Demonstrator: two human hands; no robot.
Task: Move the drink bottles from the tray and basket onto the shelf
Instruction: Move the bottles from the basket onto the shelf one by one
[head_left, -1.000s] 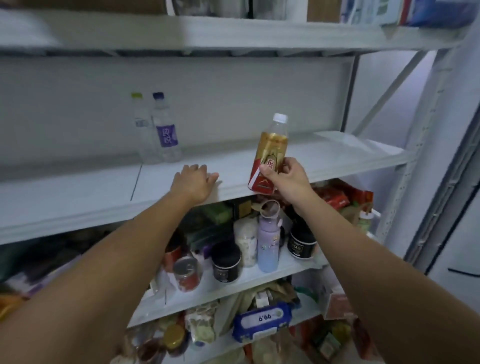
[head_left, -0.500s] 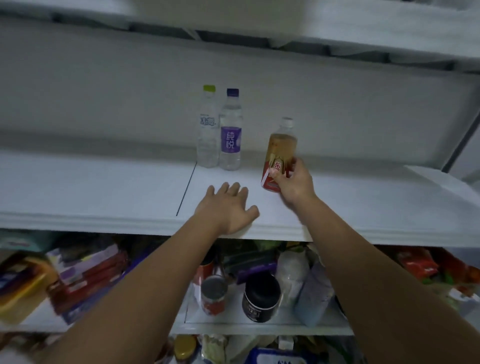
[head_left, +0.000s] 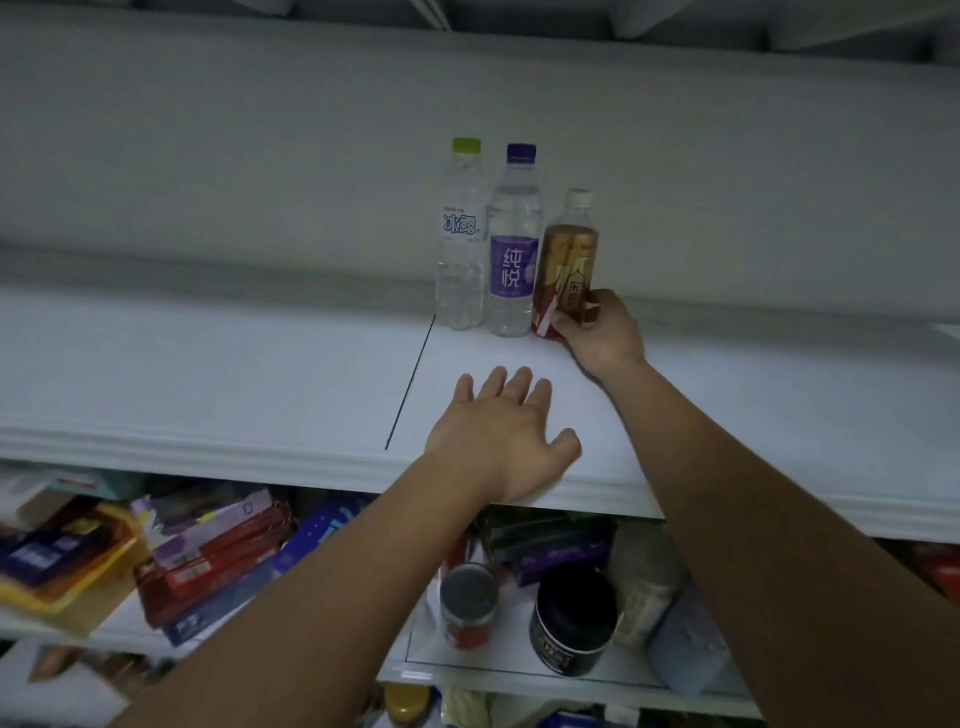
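Observation:
Three bottles stand in a row at the back of the white shelf (head_left: 208, 374): a clear water bottle with a green cap (head_left: 460, 239), a clear bottle with a purple cap and label (head_left: 514, 249), and a gold and red drink bottle with a white cap (head_left: 569, 260). My right hand (head_left: 602, 332) grips the gold bottle's base, which rests upright on the shelf against the purple-label bottle. My left hand (head_left: 506, 436) lies flat and spread on the shelf's front part, holding nothing. The tray and basket are out of view.
The shelf below holds packed goods: flat boxes (head_left: 208, 561) at the left, a red can (head_left: 467, 605), a black jar (head_left: 574, 623) and pale bottles (head_left: 680, 639) in the middle. Another shelf board (head_left: 779, 21) runs overhead. A seam (head_left: 410, 384) splits the shelf surface.
My right hand carried the gold bottle from the shelf's front edge back to the row and set it down beside the purple-label bottle. My left hand stayed on the shelf.

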